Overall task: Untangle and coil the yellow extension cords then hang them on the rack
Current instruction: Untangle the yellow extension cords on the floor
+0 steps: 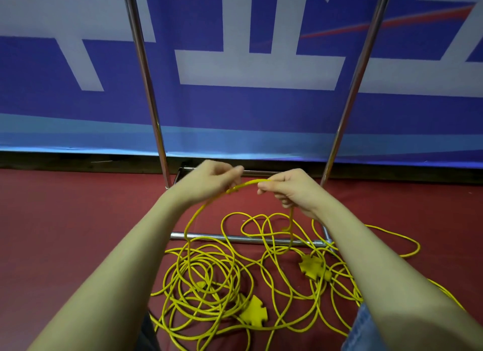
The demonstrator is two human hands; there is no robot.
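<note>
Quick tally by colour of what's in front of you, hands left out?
Yellow: 1 cord tangle, 2 star-shaped sockets
Silver: 1 rack
Blue: 1 banner
Red: 1 floor
Total: 6

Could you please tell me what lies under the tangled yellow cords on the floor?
Red carpet and the rack's chrome base bar show beneath the yellow cords; the bar's right joint is partly covered.

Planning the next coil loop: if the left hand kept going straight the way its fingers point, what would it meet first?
Probably the right hand. The left hand points rightward along the cord held between them, with only a short gap; depth is hard to judge.
</note>
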